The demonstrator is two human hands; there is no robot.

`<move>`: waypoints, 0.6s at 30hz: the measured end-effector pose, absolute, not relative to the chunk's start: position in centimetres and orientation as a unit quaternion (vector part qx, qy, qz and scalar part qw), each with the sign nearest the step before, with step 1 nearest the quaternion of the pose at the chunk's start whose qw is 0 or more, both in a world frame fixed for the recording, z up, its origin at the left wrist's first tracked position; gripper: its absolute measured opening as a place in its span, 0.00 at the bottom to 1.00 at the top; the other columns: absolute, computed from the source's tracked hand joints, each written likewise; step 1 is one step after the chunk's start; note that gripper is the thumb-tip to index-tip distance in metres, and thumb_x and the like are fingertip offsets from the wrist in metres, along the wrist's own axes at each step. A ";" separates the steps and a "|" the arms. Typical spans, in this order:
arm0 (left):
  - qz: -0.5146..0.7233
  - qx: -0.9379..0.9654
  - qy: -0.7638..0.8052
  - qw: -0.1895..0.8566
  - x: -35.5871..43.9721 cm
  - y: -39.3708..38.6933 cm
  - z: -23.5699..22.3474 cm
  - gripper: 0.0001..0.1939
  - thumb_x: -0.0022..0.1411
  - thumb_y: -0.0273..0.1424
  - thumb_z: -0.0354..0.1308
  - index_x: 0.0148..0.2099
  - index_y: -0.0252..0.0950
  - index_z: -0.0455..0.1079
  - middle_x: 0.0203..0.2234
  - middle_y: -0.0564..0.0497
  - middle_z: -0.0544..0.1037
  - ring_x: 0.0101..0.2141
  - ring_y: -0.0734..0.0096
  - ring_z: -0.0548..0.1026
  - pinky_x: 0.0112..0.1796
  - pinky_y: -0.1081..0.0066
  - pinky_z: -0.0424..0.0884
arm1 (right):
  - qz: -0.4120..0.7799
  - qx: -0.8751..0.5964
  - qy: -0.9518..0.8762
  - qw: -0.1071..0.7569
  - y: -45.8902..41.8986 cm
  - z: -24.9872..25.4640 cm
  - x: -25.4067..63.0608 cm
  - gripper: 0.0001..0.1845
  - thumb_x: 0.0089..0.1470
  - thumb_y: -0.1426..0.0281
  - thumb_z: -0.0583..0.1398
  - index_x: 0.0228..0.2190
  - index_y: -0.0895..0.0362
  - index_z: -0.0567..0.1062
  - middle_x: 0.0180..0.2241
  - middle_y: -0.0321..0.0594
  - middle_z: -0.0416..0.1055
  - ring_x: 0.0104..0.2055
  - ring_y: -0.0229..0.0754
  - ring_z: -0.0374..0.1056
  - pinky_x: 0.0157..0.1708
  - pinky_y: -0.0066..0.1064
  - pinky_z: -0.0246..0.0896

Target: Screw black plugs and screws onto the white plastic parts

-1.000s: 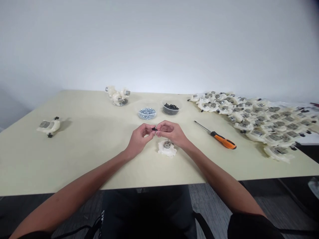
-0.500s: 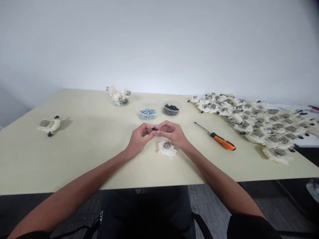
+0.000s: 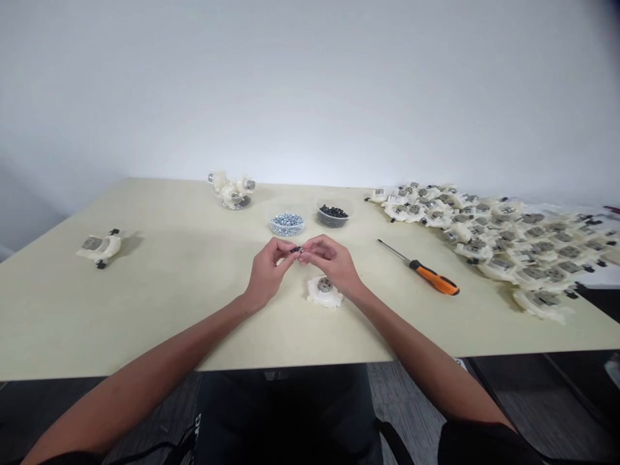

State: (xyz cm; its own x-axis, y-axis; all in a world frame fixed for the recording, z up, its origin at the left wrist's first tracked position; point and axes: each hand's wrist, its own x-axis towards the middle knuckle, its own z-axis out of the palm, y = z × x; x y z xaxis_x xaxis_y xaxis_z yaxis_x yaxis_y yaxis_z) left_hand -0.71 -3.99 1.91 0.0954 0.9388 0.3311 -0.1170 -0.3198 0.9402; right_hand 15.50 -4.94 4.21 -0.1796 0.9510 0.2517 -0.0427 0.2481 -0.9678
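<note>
Metal [image 3: 301, 249] now glints beside the black part [image 3: 294, 250], plainer than a moment ago; it may be a screw, though it's too small to be sure. That suggests you're bringing the two together. Your left hand [image 3: 265, 271] pinches the black part, your right hand [image 3: 335, 263] pinches at the metal. The motor unit [image 3: 324, 294] lies just near of both hands, left of the screwdriver [image 3: 421, 269].

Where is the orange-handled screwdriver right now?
In the head view, the screwdriver lies on the table, right of the right hand and left of the spread of white parts, its handle toward the near edge.
</note>
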 end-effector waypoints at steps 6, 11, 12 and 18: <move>0.580 0.599 0.355 0.423 -0.9 -3.9 1.9 0.10 0.54 0.34 0.64 0.32 0.36 0.67 0.34 0.50 0.75 0.38 0.68 0.75 0.43 0.64 0.73 | 0.493 -0.375 -0.585 0.524 -5.0 4.4 15.5 0.09 0.48 0.65 0.66 0.33 0.54 0.76 0.32 0.37 0.76 0.35 0.40 0.74 0.43 0.37 0.68; 0.569 0.634 0.347 0.393 -0.9 -4.1 2.0 0.10 0.53 0.34 0.65 0.32 0.36 0.68 0.34 0.50 0.75 0.38 0.68 0.75 0.44 0.64 0.73 | 0.481 -0.390 -0.572 0.538 -4.8 4.4 15.5 0.10 0.48 0.64 0.66 0.33 0.54 0.76 0.32 0.36 0.76 0.35 0.40 0.74 0.42 0.37 0.69; 0.568 0.631 0.347 0.399 -0.8 -4.2 2.0 0.09 0.54 0.34 0.65 0.34 0.36 0.69 0.34 0.50 0.75 0.38 0.68 0.75 0.44 0.64 0.73 | 0.479 -0.389 -0.572 0.541 -4.8 4.4 15.5 0.10 0.47 0.63 0.66 0.33 0.54 0.76 0.31 0.36 0.75 0.35 0.40 0.74 0.42 0.37 0.70; 0.550 0.619 0.369 0.422 -0.8 -4.2 2.3 0.12 0.57 0.35 0.62 0.43 0.37 0.71 0.38 0.48 0.77 0.39 0.68 0.76 0.45 0.65 0.72 | 0.469 -0.375 -0.593 0.538 -5.0 4.4 15.5 0.09 0.49 0.64 0.66 0.32 0.54 0.74 0.31 0.36 0.75 0.33 0.40 0.74 0.41 0.38 0.69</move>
State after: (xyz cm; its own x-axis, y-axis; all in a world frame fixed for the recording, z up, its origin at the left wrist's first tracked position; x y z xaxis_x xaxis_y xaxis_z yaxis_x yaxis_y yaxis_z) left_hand -0.76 -4.25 2.31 0.1226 0.9211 0.3695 -0.0067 -0.3715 0.9284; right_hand 15.50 -4.97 4.38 -0.1413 0.9478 0.2860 -0.0596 0.2802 -0.9581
